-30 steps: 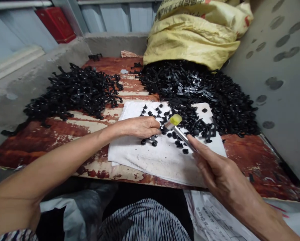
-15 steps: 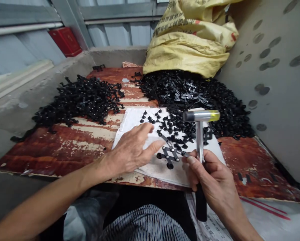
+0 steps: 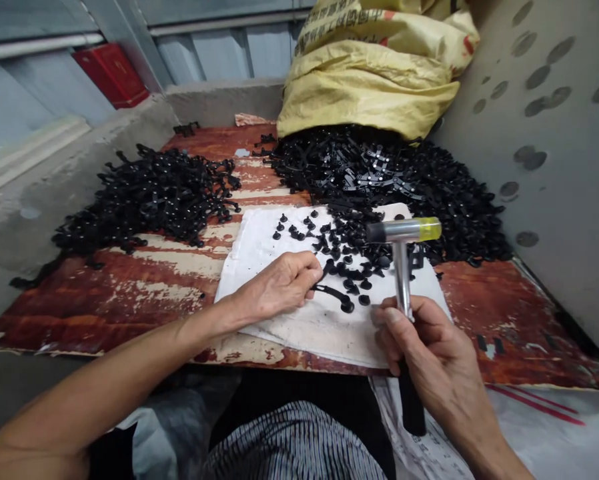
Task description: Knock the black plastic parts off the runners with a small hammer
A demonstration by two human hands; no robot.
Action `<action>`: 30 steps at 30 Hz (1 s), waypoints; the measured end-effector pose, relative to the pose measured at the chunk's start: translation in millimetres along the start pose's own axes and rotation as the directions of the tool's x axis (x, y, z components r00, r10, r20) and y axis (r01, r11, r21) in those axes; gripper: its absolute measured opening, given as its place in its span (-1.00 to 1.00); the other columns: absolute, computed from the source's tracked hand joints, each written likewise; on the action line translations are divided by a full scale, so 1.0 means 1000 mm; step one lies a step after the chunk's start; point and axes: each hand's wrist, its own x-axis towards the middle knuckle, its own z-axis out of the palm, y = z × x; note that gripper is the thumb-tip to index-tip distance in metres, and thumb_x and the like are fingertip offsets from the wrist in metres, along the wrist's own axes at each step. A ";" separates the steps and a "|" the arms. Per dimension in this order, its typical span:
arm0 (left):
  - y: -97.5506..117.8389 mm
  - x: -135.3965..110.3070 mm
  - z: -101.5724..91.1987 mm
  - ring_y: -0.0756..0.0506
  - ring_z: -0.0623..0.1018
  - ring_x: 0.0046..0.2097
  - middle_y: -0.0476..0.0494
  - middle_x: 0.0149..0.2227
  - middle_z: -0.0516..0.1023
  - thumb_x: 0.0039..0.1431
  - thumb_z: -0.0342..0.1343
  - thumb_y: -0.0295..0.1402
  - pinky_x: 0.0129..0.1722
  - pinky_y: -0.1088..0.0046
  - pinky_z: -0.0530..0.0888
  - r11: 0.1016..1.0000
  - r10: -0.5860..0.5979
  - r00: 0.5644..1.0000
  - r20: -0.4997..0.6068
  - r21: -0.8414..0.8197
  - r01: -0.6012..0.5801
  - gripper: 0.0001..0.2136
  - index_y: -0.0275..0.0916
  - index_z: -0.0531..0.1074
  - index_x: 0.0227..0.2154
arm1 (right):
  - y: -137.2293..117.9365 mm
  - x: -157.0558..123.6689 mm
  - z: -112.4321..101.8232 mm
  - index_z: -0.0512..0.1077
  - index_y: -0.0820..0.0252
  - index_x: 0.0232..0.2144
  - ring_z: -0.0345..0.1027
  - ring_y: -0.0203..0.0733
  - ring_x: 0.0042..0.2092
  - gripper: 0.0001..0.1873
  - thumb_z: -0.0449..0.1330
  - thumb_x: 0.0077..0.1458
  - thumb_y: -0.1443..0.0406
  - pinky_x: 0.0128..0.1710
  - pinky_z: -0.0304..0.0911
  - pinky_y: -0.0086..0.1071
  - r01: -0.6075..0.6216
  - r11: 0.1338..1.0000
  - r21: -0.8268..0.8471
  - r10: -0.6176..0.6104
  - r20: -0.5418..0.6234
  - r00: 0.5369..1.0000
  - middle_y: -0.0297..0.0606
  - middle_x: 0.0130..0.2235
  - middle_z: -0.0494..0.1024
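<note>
My left hand point(image 3: 292, 283) is closed on a black jointed linkage point(image 3: 333, 292), whose curved arm and round foot stick out to the right of the fingers. The rest of that linkage is hidden in the hand. In my right hand point(image 3: 424, 340) a mallet point(image 3: 402, 233) stands upright, its silver head carrying one black and one yellow face. Its black grip shows below the palm, and the thumb and index finger meet in front of the shaft. Small black round-based caps point(image 3: 347, 260) lie scattered on a white cloth point(image 3: 259, 247) between and beyond the hands.
Black linkages form a pile point(image 3: 149, 193) at the left and a larger heap point(image 3: 459, 207) at the back right, spilling from a yellow sack point(image 3: 369, 80). A spotted panel point(image 3: 544, 133) bounds the right side, and a low grey wall point(image 3: 79, 160) the left.
My left hand has closed on the linkage and drawn it left, away from the right hand's fingertips. The right hand keeps the mallet upright. The view has shifted slightly.
</note>
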 end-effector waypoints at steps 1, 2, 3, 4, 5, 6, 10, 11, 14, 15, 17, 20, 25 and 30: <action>-0.001 0.002 -0.001 0.07 0.27 -0.52 0.09 -0.55 0.27 0.31 -0.12 -0.31 -0.51 0.52 0.22 0.998 0.033 0.999 -0.017 0.055 -0.032 -0.80 -0.21 0.24 -0.44 | 0.001 0.002 -0.002 0.44 0.13 -0.36 0.11 -0.42 -0.66 -0.69 0.35 0.05 0.04 -0.75 0.09 -0.56 -0.024 0.997 0.067 0.026 -0.025 0.999 -0.47 -0.58 0.36; -0.001 0.003 -0.001 0.06 0.24 -0.51 0.09 -0.55 0.23 0.31 -0.13 -0.31 -0.49 0.50 0.21 0.990 0.074 0.997 -0.033 0.125 -0.069 -0.79 -0.20 0.23 -0.45 | 0.002 0.004 -0.003 0.43 0.12 -0.37 0.12 -0.43 -0.66 -0.67 0.38 0.02 0.04 -0.76 0.10 -0.56 -0.037 0.992 0.124 0.042 -0.040 0.998 -0.45 -0.54 0.39; 0.000 0.004 -0.001 0.05 0.21 -0.49 0.10 -0.54 0.20 0.32 -0.14 -0.32 -0.48 0.48 0.20 0.975 0.111 0.993 -0.044 0.199 -0.100 -0.79 -0.20 0.21 -0.45 | 0.003 0.005 -0.004 0.41 0.12 -0.38 0.11 -0.44 -0.66 -0.66 0.39 -0.01 0.04 -0.77 0.11 -0.57 -0.043 0.985 0.166 0.051 -0.047 0.998 -0.44 -0.50 0.42; 0.001 0.004 0.000 0.04 0.19 -0.48 0.10 -0.54 0.17 0.32 -0.15 -0.33 -0.45 0.46 0.19 0.956 0.137 0.989 -0.048 0.269 -0.119 -0.79 -0.20 0.19 -0.45 | 0.004 0.006 -0.005 0.40 0.11 -0.39 0.10 -0.45 -0.66 -0.64 0.40 -0.03 0.03 -0.78 0.11 -0.57 -0.045 0.980 0.194 0.056 -0.051 0.997 -0.44 -0.48 0.43; 0.002 0.005 0.000 0.03 0.18 -0.47 0.10 -0.53 0.15 0.32 -0.16 -0.34 -0.44 0.44 0.18 0.937 0.148 0.988 -0.049 0.325 -0.124 -0.80 -0.19 0.18 -0.45 | 0.006 0.007 -0.005 0.39 0.11 -0.39 0.09 -0.46 -0.66 -0.64 0.40 -0.03 0.03 -0.79 0.10 -0.58 -0.047 0.976 0.213 0.059 -0.051 0.997 -0.45 -0.47 0.42; 0.004 0.005 0.001 0.03 0.18 -0.46 0.10 -0.53 0.14 0.32 -0.17 -0.35 -0.42 0.42 0.18 0.922 0.149 0.988 -0.047 0.369 -0.121 -0.81 -0.19 0.17 -0.44 | 0.006 0.008 -0.005 0.39 0.11 -0.40 0.07 -0.47 -0.67 -0.64 0.40 -0.04 0.03 -0.80 0.10 -0.58 -0.050 0.971 0.233 0.063 -0.051 0.997 -0.46 -0.48 0.42; 0.008 0.007 0.002 0.01 0.18 -0.45 0.10 -0.52 0.13 0.33 -0.19 -0.39 -0.39 0.38 0.17 0.884 0.099 0.995 -0.031 0.461 -0.074 -0.83 -0.18 0.15 -0.42 | 0.008 0.009 -0.005 0.40 0.11 -0.37 0.07 -0.49 -0.67 -0.65 0.41 -0.04 0.07 -0.80 0.13 -0.60 -0.061 0.957 0.284 0.075 -0.039 0.996 -0.47 -0.48 0.42; 0.008 0.007 0.002 0.01 0.18 -0.45 0.10 -0.52 0.13 0.33 -0.19 -0.39 -0.38 0.38 0.16 0.880 0.089 0.996 -0.027 0.471 -0.066 -0.83 -0.18 0.15 -0.42 | 0.008 0.009 -0.006 0.41 0.11 -0.37 0.08 -0.49 -0.67 -0.66 0.42 -0.04 0.07 -0.79 0.14 -0.60 -0.064 0.955 0.290 0.077 -0.034 0.996 -0.47 -0.48 0.42; 0.007 0.008 0.002 0.01 0.18 -0.45 0.09 -0.52 0.11 0.33 -0.20 -0.37 -0.38 0.38 0.16 0.877 0.087 0.996 -0.019 0.476 -0.068 -0.82 -0.17 0.14 -0.42 | 0.008 0.009 -0.006 0.42 0.12 -0.37 0.10 -0.49 -0.67 -0.67 0.42 -0.05 0.09 -0.79 0.14 -0.60 -0.069 0.951 0.303 0.080 -0.025 0.997 -0.47 -0.49 0.42; 0.006 0.008 0.002 0.00 0.18 -0.45 0.09 -0.51 0.11 0.34 -0.20 -0.36 -0.38 0.38 0.15 0.878 0.092 0.996 -0.017 0.473 -0.073 -0.82 -0.17 0.14 -0.42 | 0.008 0.009 -0.007 0.42 0.12 -0.37 0.10 -0.49 -0.67 -0.67 0.43 -0.05 0.09 -0.80 0.14 -0.61 -0.069 0.950 0.305 0.079 -0.022 0.997 -0.47 -0.49 0.42; 0.004 0.008 0.002 0.00 0.18 -0.45 0.09 -0.52 0.11 0.34 -0.20 -0.36 -0.38 0.38 0.15 0.878 0.097 0.995 -0.017 0.472 -0.078 -0.81 -0.18 0.15 -0.42 | 0.008 0.009 -0.007 0.42 0.12 -0.38 0.10 -0.49 -0.67 -0.67 0.43 -0.06 0.10 -0.80 0.13 -0.61 -0.069 0.949 0.309 0.078 -0.017 0.997 -0.47 -0.50 0.42; 0.003 0.009 0.003 0.00 0.19 -0.45 0.09 -0.52 0.12 0.33 -0.20 -0.36 -0.38 0.38 0.15 0.877 0.094 0.995 -0.023 0.475 -0.072 -0.81 -0.18 0.15 -0.43 | 0.008 0.008 -0.008 0.42 0.12 -0.38 0.10 -0.49 -0.67 -0.67 0.43 -0.06 0.10 -0.80 0.14 -0.61 -0.069 0.948 0.311 0.076 -0.012 0.997 -0.47 -0.50 0.42; 0.004 0.009 0.004 0.00 0.19 -0.46 0.09 -0.53 0.12 0.33 -0.19 -0.35 -0.39 0.38 0.15 0.878 0.103 0.994 -0.028 0.473 -0.078 -0.81 -0.17 0.13 -0.45 | 0.007 0.008 -0.008 0.42 0.12 -0.37 0.10 -0.49 -0.67 -0.68 0.42 -0.04 0.11 -0.79 0.15 -0.61 -0.069 0.948 0.312 0.076 -0.010 0.997 -0.47 -0.50 0.42; 0.004 0.009 0.005 0.00 0.20 -0.46 0.09 -0.53 0.12 0.31 -0.19 -0.34 -0.39 0.38 0.15 0.872 0.110 0.994 -0.029 0.482 -0.082 -0.81 -0.17 0.12 -0.46 | 0.006 0.009 -0.008 0.42 0.12 -0.37 0.11 -0.48 -0.67 -0.68 0.42 -0.04 0.11 -0.79 0.15 -0.61 -0.070 0.948 0.311 0.078 -0.011 0.997 -0.47 -0.50 0.42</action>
